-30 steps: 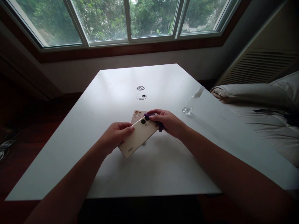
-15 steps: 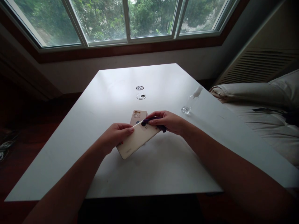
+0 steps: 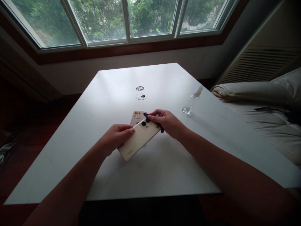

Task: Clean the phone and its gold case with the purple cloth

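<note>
A pale cream smartphone (image 3: 138, 138) is held tilted above the table, its back with the round camera lenses facing me. My left hand (image 3: 117, 136) grips its left edge, thumb on the back and fingers behind. At the phone's upper right end, my right hand (image 3: 166, 121) is closed on a dark purple cloth (image 3: 162, 128), pressed to the edge by the lenses. Partly hidden behind the phone, a pinkish phone case (image 3: 136, 116) with camera cutouts lies on the table. What the fingers of my right hand do behind the phone is hidden.
A clear spray bottle (image 3: 187, 110) is on the white table (image 3: 113, 94) to the right. Two round grommet holes (image 3: 141, 97) lie toward the back. A window (image 3: 150, 18) is beyond, and a cushioned seat (image 3: 254, 106) stands on the right.
My right hand has shifted slightly up with the cloth, from over the camera lenses to the phone's end edge, so more lenses show. The left hand and phone have hardly moved.
</note>
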Demonstrator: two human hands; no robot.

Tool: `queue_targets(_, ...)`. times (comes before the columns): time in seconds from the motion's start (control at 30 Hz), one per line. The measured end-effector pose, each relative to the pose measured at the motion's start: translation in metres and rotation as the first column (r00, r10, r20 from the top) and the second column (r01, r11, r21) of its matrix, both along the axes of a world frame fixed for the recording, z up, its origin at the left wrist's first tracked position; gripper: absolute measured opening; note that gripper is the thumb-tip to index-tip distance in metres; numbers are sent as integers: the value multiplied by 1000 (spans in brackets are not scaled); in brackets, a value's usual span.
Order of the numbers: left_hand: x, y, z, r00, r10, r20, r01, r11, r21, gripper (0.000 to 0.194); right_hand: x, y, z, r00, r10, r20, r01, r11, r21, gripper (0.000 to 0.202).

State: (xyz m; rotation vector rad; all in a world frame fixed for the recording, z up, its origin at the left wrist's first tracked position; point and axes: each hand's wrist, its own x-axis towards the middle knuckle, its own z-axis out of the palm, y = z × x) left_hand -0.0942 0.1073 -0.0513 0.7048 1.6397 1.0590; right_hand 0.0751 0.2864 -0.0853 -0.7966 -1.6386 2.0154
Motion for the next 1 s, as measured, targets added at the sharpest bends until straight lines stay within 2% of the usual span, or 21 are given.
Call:
queue_targets(0.27, 0, 1, 1, 999, 36, 18, -36, 999, 2, 56, 4, 1, 4, 995, 91, 33, -95, 981, 171, 35)
queue_targets(0.5, -3, -1, 0, 999, 33, 28, -33, 999, 6, 57, 8, 7, 8, 973, 223, 57, -230, 945, 231, 35)
queue_targets(0.67, -1, 0, -4, 999, 24, -44, -23, 1000, 12, 58, 5, 4, 7, 957, 288, 23, -285, 928, 239, 29)
queue_targets(0.83, 5, -2, -4, 994, -26, -105, 33, 997, 65, 57, -1, -12, 1, 983, 184, -16, -175, 953, 249, 28)
queue_targets(1.0, 11, -3, -3, 988, -75, -137, 87, 993, 84, 55, -3, -27, 6, 1000, -12, 18, 6, 953, 304, 32)
